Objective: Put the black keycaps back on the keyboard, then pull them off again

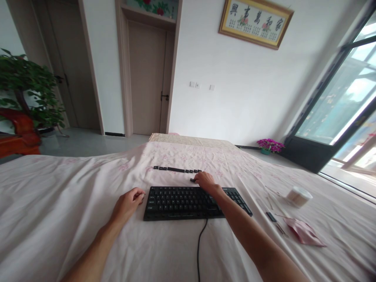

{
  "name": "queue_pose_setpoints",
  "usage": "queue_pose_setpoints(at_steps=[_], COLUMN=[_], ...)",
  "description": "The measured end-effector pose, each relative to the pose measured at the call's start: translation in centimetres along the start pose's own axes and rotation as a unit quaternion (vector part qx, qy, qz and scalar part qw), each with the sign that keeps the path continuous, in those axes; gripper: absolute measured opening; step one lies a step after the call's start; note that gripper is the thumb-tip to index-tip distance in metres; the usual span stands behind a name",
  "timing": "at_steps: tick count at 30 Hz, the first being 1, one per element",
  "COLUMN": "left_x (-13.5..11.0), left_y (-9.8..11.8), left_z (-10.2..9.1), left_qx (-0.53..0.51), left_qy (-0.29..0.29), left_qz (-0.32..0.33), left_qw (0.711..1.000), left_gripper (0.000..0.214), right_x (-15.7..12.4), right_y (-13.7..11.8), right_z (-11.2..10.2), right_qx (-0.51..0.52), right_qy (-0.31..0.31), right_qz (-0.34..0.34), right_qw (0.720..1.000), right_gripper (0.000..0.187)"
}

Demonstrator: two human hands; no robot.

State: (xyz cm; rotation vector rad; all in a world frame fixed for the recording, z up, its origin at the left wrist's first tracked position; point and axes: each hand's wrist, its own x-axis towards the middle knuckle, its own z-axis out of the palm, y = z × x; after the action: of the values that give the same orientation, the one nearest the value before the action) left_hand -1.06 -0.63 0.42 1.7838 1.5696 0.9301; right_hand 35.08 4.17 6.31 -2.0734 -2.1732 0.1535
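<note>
Right hand (206,182) pinches keycap (192,180) past far edge of keyboard (179,200); left hand (129,201) curled, contents unclear, cloth (67,192) leftward.

There are one keyboard (182,203), one cable (199,243), one spacebar (175,169), three wall plates (192,84).

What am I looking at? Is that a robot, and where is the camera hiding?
No robot here! These are a person's own two bare hands. The one picture comes from a camera worn on the person's head, looking forward and down, so you see roughly what they see.

On a pale pink cloth lies a black keyboard with a cable. Beyond it is a row of loose keys.

The right hand has its fingers at a small black key; I can't tell if it's gripped or just touched. The left hand rests beside the keyboard, and whether it holds anything isn't clear.
</note>
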Motion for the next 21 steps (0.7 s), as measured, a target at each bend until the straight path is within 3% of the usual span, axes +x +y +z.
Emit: queue_pose_setpoints(at_steps=[7, 13, 21], left_x=[0.0, 0.0, 0.0], left_y=[0.0, 0.0, -0.2], left_z=[0.0, -0.1, -0.2], left_qx=[-0.005, -0.001, 0.010], left_qy=[0.004, -0.001, 0.001], left_qz=[0.006, -0.001, 0.002], left_qw=[1.000, 1.000, 1.000], left_gripper=[0.023, 0.023, 0.026], right_x=[-0.6, -2.3, -8.0], right_y=[0.7, 1.7, 2.5], right_z=[-0.6, -2.0, -3.0], right_qx=[0.098, 0.230, 0.346], right_qy=[-0.014, -0.037, -0.002], right_qz=[-0.017, -0.023, -0.028], right_qw=[0.995, 0.972, 0.938], right_gripper=[0.019, 0.029, 0.029])
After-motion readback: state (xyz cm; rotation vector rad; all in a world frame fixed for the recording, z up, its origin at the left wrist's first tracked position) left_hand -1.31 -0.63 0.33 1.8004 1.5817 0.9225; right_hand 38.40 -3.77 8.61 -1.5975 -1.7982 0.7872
